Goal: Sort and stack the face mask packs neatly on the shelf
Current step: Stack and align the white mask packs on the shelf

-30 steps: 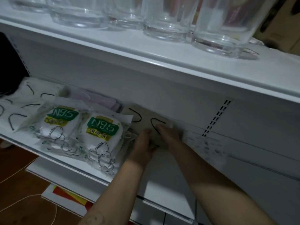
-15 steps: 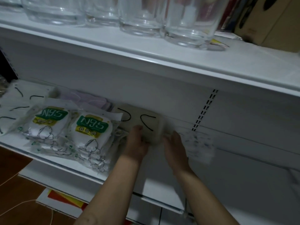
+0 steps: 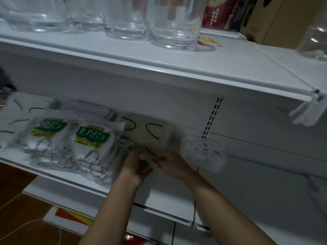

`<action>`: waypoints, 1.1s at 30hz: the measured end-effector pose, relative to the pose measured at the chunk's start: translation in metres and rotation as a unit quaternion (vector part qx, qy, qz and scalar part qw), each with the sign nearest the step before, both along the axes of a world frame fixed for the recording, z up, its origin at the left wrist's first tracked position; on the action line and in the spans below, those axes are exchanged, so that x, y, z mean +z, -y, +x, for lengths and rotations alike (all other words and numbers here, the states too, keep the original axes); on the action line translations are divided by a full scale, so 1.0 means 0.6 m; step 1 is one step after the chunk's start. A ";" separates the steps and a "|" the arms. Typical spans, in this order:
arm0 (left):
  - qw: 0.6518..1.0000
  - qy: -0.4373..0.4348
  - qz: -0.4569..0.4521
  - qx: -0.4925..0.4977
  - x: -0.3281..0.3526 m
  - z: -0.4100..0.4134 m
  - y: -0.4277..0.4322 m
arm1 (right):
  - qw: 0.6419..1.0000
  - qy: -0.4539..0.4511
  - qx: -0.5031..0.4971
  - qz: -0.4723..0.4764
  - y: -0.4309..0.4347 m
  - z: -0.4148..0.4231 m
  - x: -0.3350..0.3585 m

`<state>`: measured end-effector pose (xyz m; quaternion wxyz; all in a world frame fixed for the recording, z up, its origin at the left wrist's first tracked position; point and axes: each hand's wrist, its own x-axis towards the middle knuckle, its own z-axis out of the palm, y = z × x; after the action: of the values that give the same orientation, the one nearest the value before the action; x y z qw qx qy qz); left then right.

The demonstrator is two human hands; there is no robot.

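On the white shelf (image 3: 53, 172) lie several mask packs. Two stacks of N95 packs (image 3: 92, 138) sit at the left front, with white masks with black loops (image 3: 16, 114) further left and pink masks (image 3: 92, 108) behind. A beige pack with black ear loops (image 3: 146, 133) lies in the middle, and a printed white pack (image 3: 203, 152) sits to its right. My left hand (image 3: 136, 165) and my right hand (image 3: 171, 163) meet just in front of the beige pack and pinch a thin pale mask pack with a black loop (image 3: 150, 154) between them.
The upper shelf (image 3: 159, 61) overhangs close above and carries several clear glasses (image 3: 173, 23), a red box (image 3: 215, 13) and cardboard boxes at the right. A slotted upright (image 3: 212, 117) runs down the back panel. Lower shelves and a brown floor lie below.
Both hands have pulled back from the beige pack toward the shelf front and now hold a thin pack between them. The view has shifted slightly to the right.
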<state>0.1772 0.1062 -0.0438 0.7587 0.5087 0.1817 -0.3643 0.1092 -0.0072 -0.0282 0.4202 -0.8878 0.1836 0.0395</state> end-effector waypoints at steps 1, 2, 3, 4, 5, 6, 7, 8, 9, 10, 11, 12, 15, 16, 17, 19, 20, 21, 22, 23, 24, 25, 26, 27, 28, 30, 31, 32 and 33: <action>1.000 0.001 0.010 0.004 -0.008 0.000 -0.004 | 0.998 -0.016 0.048 -0.032 -0.001 0.010 0.004; 1.000 0.002 0.016 0.006 -0.013 0.000 -0.007 | 0.994 -0.036 0.087 -0.062 -0.004 0.022 0.004; 1.000 0.005 0.020 0.008 -0.019 0.001 -0.010 | 0.986 -0.062 0.122 -0.090 -0.009 0.035 0.004; 1.000 0.011 0.022 0.007 -0.024 0.004 -0.011 | 0.980 -0.088 0.143 -0.106 -0.015 0.049 0.001; 1.000 0.013 0.026 0.010 -0.026 0.006 -0.012 | 0.974 -0.115 0.158 -0.118 -0.022 0.062 -0.001; 0.999 0.020 0.032 0.009 -0.025 0.007 -0.010 | 0.969 -0.135 0.167 -0.123 -0.026 0.073 -0.001; 0.999 0.032 0.036 0.011 -0.023 0.009 -0.009 | 0.965 -0.149 0.172 -0.133 -0.026 0.082 0.001; 0.998 0.043 0.038 0.013 -0.022 0.009 -0.008 | 0.962 -0.157 0.171 -0.143 -0.023 0.090 0.003; 0.998 0.048 0.037 0.015 -0.021 0.009 -0.008 | 0.961 -0.159 0.163 -0.156 -0.018 0.094 0.007; 0.998 0.049 0.038 0.016 -0.022 0.010 -0.008 | 0.962 -0.157 0.144 -0.169 -0.010 0.097 0.008; 0.998 0.049 0.033 0.017 -0.024 0.010 -0.009 | 0.964 -0.152 0.129 -0.179 -0.003 0.096 0.010; 0.998 0.046 0.024 0.019 -0.026 0.012 -0.009 | 0.966 -0.147 0.122 -0.172 0.002 0.095 0.011; 0.999 0.030 -0.005 0.023 -0.030 0.018 -0.007 | 0.984 -0.119 0.084 -0.100 0.004 0.077 0.009; 0.999 0.029 -0.012 0.022 -0.029 0.020 -0.005 | 0.993 -0.094 0.043 -0.055 0.004 0.067 0.006; 0.999 0.030 -0.016 0.021 -0.026 0.021 -0.004 | 0.997 -0.073 -0.018 0.010 0.004 0.055 0.003; 0.999 0.037 -0.020 0.018 -0.019 0.023 0.002 | 0.978 -0.035 -0.168 0.120 0.004 0.033 -0.008; 0.999 0.044 -0.018 0.016 -0.017 0.024 0.005 | 0.964 -0.006 -0.231 0.133 0.005 0.024 -0.018; 0.998 0.052 -0.012 0.013 -0.015 0.025 0.008 | 0.952 0.028 -0.279 0.125 0.006 0.018 -0.027; 0.998 0.062 -0.003 0.005 -0.016 0.026 0.012 | 0.940 0.060 -0.318 0.107 0.005 0.016 -0.036; 0.997 0.074 0.006 -0.002 -0.017 0.026 0.015 | 0.931 0.085 -0.344 0.086 0.003 0.016 -0.041; 0.996 0.085 0.015 -0.008 -0.020 0.025 0.018 | 0.929 0.096 -0.352 0.067 0.000 0.019 -0.042; 0.995 0.093 0.023 -0.015 -0.024 0.022 0.021 | 0.930 0.101 -0.348 0.056 -0.002 0.023 -0.042; 0.995 0.096 0.028 -0.028 -0.029 0.019 0.022 | 0.932 0.100 -0.342 0.058 -0.004 0.028 -0.041; 0.994 0.096 0.032 -0.042 -0.035 0.018 0.023 | 0.932 0.098 -0.341 0.070 -0.004 0.032 -0.040; 0.993 0.096 0.035 -0.057 -0.039 0.017 0.025 | 0.931 0.090 -0.342 0.085 -0.002 0.036 -0.039; 0.990 0.105 0.033 -0.092 -0.049 0.022 0.029 | 0.936 0.072 -0.327 0.108 -0.003 0.040 -0.035; 0.988 0.112 0.029 -0.106 -0.051 0.027 0.033 | 0.939 0.070 -0.314 0.121 -0.006 0.042 -0.034; 0.986 0.118 0.023 -0.112 -0.052 0.031 0.036 | 0.940 0.070 -0.305 0.135 -0.011 0.044 -0.033; 0.986 0.124 0.015 -0.112 -0.051 0.035 0.040 | 0.939 0.072 -0.305 0.145 -0.013 0.047 -0.035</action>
<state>0.1985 0.0824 -0.0747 0.7219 0.5786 0.0335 -0.3781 0.1373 0.0007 -0.0494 0.5482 -0.7192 0.4071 -0.1284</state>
